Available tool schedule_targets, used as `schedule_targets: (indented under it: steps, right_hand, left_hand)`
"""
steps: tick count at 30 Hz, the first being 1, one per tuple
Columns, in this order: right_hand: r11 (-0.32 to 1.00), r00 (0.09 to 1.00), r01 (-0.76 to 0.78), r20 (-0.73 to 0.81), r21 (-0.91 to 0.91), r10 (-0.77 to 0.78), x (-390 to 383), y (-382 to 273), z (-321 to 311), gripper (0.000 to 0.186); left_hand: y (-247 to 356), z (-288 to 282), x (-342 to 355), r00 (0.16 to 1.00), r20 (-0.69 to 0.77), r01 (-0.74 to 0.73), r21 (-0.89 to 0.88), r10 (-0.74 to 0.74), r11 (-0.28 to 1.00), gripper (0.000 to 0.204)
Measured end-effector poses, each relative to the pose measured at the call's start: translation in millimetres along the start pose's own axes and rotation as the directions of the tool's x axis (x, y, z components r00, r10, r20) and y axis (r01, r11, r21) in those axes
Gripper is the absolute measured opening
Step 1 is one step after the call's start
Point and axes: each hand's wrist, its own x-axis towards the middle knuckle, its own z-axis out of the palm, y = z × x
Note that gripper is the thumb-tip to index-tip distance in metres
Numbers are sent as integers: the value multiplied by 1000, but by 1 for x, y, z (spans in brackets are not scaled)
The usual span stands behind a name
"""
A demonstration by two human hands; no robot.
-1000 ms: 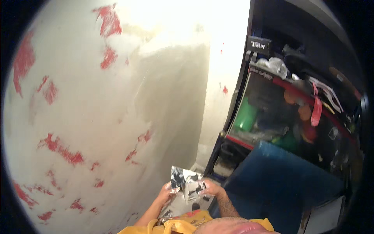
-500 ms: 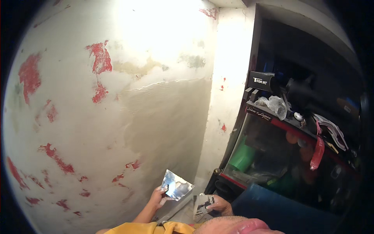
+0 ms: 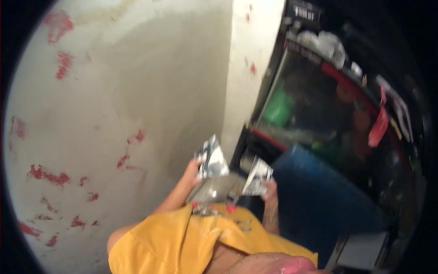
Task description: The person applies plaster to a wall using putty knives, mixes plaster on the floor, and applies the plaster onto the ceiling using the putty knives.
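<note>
My left hand grips a flat metal blade smeared with white putty, held upright in front of the patched wall. To its right, my right hand holds a second, narrower metal blade, also whitish and streaked. The two blades are apart. Below and between them is a grey, shiny surface, too blurred to make out, above my yellow shirt.
The wall has red scraped patches and a corner at centre. At right stand a dark glass-fronted cabinet with plastic bags and hanging red strip on top, a large blue panel and a pale board low down.
The view has tipped down, showing more shirt. The blades, together a second ago and moved apart by half a second ago, are now both held more upright, side by side with a gap.
</note>
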Motion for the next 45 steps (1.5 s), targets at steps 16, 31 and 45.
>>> schedule_targets:
  steps: [16, 31, 45]
  right_hand:
    - [950, 961, 273, -75, 153, -265, -98, 70, 67, 42]
    - [898, 736, -125, -646, -422, -202, -158, 95, 85, 36]
    - [645, 401, -536, -836, -545, -374, -229, 208, 100, 28]
  left_hand:
    - [2, -30, -56, 999, 45, -4, 327, -12, 945, 21]
    - [-41, -43, 17, 876, -78, 413, 631, -476, 656, 27]
    - [-87, -64, 29, 604, -69, 330, 929, -794, 170, 22]
